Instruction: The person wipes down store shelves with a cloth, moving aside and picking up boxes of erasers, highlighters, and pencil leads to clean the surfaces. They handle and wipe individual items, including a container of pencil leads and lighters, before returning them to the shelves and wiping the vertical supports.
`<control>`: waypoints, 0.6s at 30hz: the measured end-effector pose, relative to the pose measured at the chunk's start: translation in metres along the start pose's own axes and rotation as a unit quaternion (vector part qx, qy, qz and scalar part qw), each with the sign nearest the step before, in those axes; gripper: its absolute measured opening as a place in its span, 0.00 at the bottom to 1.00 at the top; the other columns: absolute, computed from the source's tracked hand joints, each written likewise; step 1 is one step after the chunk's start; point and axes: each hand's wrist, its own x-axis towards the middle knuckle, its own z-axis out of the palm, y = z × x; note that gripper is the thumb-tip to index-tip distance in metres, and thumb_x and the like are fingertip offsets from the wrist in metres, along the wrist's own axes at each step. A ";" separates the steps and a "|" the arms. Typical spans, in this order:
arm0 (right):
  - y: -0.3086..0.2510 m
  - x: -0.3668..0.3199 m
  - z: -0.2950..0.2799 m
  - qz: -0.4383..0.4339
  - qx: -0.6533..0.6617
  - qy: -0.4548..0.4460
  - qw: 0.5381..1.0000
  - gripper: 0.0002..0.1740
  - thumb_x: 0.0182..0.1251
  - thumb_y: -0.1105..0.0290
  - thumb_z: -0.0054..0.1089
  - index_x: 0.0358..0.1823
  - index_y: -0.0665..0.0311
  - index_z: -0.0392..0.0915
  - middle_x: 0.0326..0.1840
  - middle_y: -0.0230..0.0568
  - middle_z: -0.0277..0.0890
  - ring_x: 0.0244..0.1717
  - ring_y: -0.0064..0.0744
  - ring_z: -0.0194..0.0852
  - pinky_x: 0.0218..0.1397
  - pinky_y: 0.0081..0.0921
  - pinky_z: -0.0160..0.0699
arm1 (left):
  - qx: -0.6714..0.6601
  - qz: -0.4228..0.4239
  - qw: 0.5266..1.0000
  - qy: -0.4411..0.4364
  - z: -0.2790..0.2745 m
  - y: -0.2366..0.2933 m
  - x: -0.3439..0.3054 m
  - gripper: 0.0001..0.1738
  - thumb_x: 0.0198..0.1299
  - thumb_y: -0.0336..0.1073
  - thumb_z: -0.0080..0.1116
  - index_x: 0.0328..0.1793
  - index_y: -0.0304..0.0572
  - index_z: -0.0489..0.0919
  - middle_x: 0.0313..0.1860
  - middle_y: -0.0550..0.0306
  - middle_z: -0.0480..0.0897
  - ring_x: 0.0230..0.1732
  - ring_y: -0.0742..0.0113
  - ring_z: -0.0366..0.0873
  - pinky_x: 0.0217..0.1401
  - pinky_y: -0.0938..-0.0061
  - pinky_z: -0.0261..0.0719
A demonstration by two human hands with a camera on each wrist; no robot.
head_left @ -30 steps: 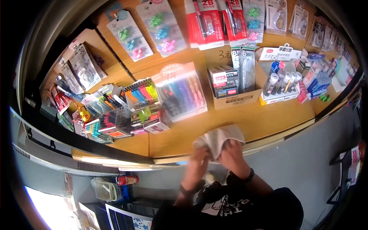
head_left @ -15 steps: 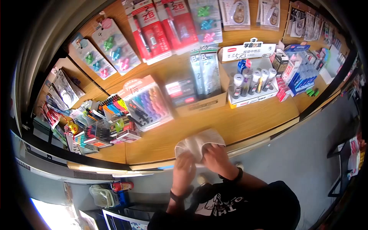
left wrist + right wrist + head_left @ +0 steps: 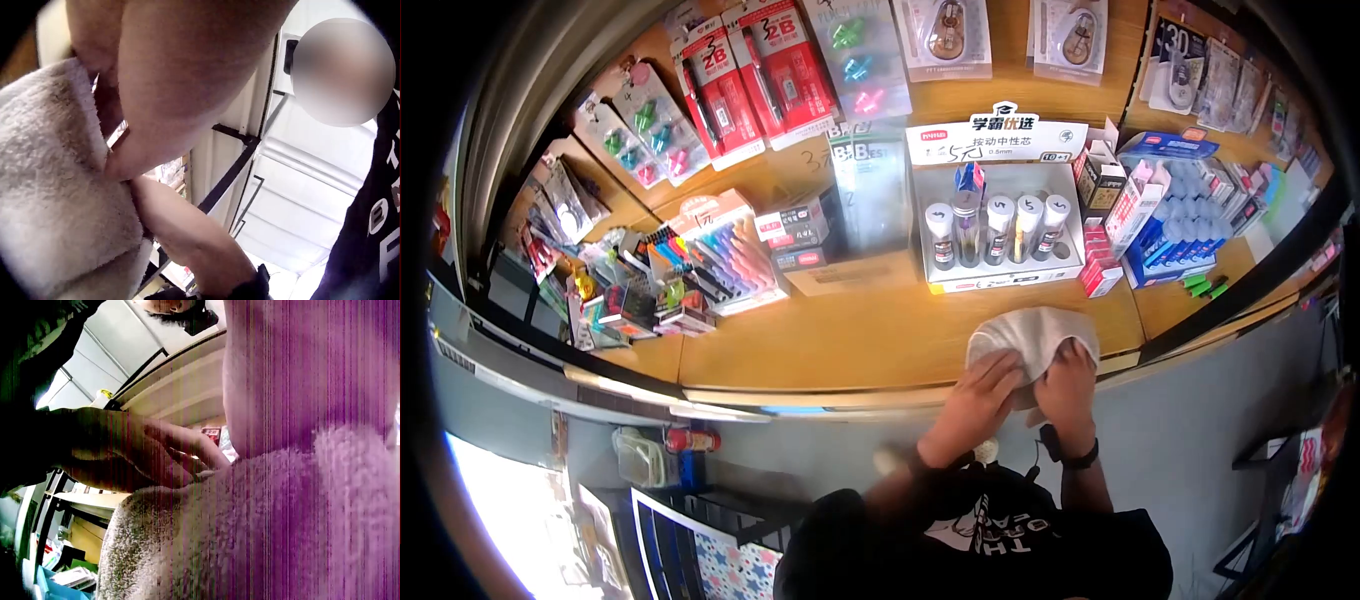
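A pale, fuzzy towel [image 3: 1022,338] hangs bunched over the front edge of the wooden shelf, below the display box of pen refills. My left hand [image 3: 977,402] grips its left side, fingers bent over the cloth. On the right side my right hand [image 3: 1067,385] pinches the towel, its fingertips tucked into a fold. Up close in the left wrist view, the towel [image 3: 56,181] fills the left side, and folds hide the left fingertips. Purple streaks cover much of the right wrist view, where the towel [image 3: 206,544] lies below both hands.
Behind the towel stand a refill display box [image 3: 1000,270], a carton [image 3: 855,275] with clear packets, and a box of colored pens [image 3: 740,260]. Blue-boxed goods [image 3: 1185,240] sit to the right. Blister packs [image 3: 780,75] hang on the back panel. Dark rails border the shelf.
Both hands have moved right along the shelf edge with the towel, from below the pen box and carton to below the refill display. The head view has shifted right too.
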 end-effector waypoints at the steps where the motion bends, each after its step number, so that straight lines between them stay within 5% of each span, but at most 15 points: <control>1: 0.008 0.001 -0.006 0.043 0.007 -0.038 0.998 0.17 0.49 0.70 0.60 0.40 0.72 0.80 0.44 0.50 0.76 0.54 0.53 0.73 0.55 0.48 0.73 | -0.001 0.003 1.000 0.001 0.007 0.005 0.005 0.21 0.52 0.25 0.63 0.55 0.38 0.77 0.62 0.47 0.77 0.67 0.48 0.72 0.67 0.57 0.72; 12: 0.007 -0.003 -0.004 0.036 -0.048 -0.045 0.997 0.19 0.53 0.72 0.59 0.47 0.74 0.80 0.54 0.54 0.75 0.63 0.57 0.65 0.64 0.53 0.65 | 0.029 -0.005 1.000 0.002 0.010 0.005 -0.004 0.18 0.55 0.27 0.60 0.54 0.40 0.76 0.67 0.49 0.75 0.70 0.52 0.70 0.73 0.61 0.68; 16: -0.032 0.003 0.000 0.015 -0.024 -0.097 0.995 0.21 0.53 0.72 0.59 0.48 0.75 0.80 0.54 0.54 0.75 0.63 0.57 0.64 0.64 0.53 0.64 | 0.027 -0.027 0.999 0.023 -0.017 -0.013 -0.024 0.15 0.55 0.28 0.61 0.50 0.40 0.78 0.62 0.50 0.78 0.68 0.54 0.72 0.71 0.62 0.70; 18: -0.057 0.004 0.007 0.009 0.001 -0.134 0.991 0.25 0.53 0.74 0.57 0.54 0.78 0.76 0.60 0.60 0.72 0.68 0.62 0.60 0.72 0.55 0.55 | 0.040 -0.036 0.998 0.031 -0.039 -0.021 -0.037 0.14 0.55 0.28 0.61 0.49 0.40 0.79 0.61 0.50 0.79 0.66 0.54 0.73 0.70 0.62 0.71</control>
